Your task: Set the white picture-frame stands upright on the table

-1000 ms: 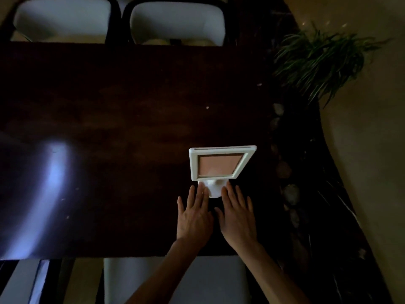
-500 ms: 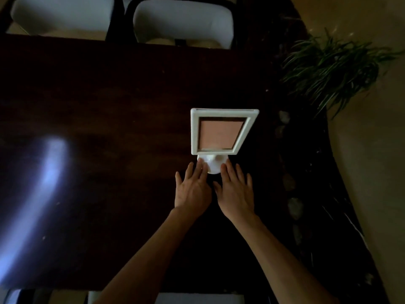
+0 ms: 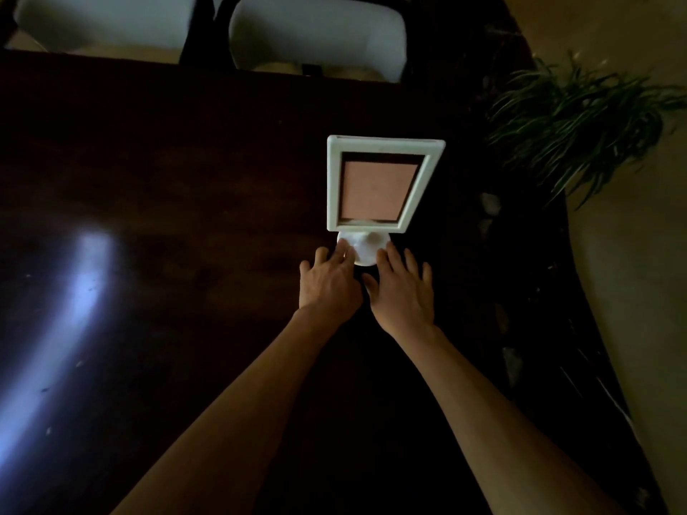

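Grip: both hands flat and spread, nothing clasped. left hand (image 3: 329, 282) fingertips rest on the left edge of the round base (image 3: 363, 250); right hand (image 3: 403, 289) fingertips on its right edge.
Head view, stand: white picture-frame stand (image 3: 383, 184) upright on the dark table (image 3: 186, 172), pink insert facing the camera, toward the table's right side, centred front to back.
Head view, surroundings: two chairs (image 3: 316, 35) at the far edge, plant (image 3: 580, 120) off to the right.
Risk, tip: tall frame on a small base; uneven fingertip release could rock it over.
Risk, slide: table surface reflects light, likely slick, so a push may skid the base toward the right edge.
Risk, visibility: dim light, base seating hard to confirm.
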The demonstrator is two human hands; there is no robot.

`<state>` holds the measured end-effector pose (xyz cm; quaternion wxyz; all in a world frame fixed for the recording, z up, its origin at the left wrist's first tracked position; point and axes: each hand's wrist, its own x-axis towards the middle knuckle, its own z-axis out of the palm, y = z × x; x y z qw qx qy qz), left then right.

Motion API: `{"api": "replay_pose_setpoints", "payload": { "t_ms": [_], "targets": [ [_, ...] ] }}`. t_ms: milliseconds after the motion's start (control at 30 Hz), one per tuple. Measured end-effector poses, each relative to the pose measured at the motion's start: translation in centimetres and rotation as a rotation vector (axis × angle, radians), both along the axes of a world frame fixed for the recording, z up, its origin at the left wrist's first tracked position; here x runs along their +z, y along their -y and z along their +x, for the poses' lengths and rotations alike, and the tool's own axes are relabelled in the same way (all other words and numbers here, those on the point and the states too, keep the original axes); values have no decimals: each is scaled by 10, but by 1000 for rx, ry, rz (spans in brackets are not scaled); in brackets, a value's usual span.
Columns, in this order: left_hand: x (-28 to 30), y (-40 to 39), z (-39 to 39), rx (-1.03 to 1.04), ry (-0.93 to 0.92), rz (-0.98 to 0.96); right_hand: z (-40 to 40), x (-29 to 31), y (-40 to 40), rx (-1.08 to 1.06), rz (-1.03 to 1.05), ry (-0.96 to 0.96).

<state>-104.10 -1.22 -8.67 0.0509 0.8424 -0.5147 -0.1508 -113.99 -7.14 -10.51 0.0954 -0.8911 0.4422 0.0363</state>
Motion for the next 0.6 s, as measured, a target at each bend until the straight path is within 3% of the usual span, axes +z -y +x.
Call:
{"api": "replay_pose_setpoints", "payload": {
  "t_ms": [600],
  "targets": [
    [11,-12,13,5,-70,22,-9,17,-4,-52,29,63]
  ]
}}
